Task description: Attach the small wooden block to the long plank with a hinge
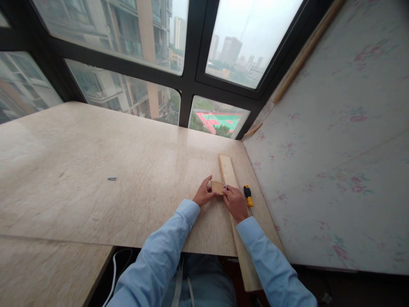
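Note:
My left hand [203, 195] grips a small wooden block [217, 186] from the left, fingers curled against it. My right hand [234, 202] is pinched at the block's right end, where a small metal piece [224, 186] shows between block and fingers. The block butts against a long wooden plank [228, 170] that runs along the table's right side and sticks out past the front edge. Both sleeves are light blue.
A yellow-and-black screwdriver [248, 196] lies just right of my right hand. A small screw [112, 178] lies far left on the beige marble-look table [128, 170]. A floral-papered wall [335, 149] stands close on the right; large windows are behind. A white cable [114, 273] hangs below the table.

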Available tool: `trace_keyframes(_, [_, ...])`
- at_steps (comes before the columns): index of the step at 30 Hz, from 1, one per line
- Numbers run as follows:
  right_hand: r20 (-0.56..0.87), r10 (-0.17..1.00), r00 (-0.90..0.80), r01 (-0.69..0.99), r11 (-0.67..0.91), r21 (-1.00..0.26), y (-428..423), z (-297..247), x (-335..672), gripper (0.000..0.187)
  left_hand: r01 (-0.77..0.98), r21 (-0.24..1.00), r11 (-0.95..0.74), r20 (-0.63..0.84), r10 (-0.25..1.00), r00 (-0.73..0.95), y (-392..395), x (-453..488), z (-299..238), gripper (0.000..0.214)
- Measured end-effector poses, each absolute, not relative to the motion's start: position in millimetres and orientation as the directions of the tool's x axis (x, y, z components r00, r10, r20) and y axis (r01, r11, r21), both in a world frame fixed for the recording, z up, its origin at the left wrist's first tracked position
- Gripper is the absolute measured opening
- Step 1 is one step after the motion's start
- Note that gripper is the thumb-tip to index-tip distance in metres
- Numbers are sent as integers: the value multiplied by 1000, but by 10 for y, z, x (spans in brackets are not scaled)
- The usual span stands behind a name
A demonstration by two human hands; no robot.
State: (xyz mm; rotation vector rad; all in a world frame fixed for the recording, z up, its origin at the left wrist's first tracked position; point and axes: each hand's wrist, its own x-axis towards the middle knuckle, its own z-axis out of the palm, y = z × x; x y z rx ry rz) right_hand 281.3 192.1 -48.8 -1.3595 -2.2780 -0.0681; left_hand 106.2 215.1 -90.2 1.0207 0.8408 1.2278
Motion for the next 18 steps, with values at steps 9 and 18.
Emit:
trace_keyframes(9, [357, 845, -399, 789, 515, -336, 2021, -458, 2896, 22, -376, 917, 134, -108, 990, 89, 2184, 1092, -819, 80])
trace_keyframes(18, [207, 789, -578, 710, 612, -348, 2385, -435, 3066, 83, -425, 876, 227, -296, 950, -103, 2100, 1179, -770, 50])
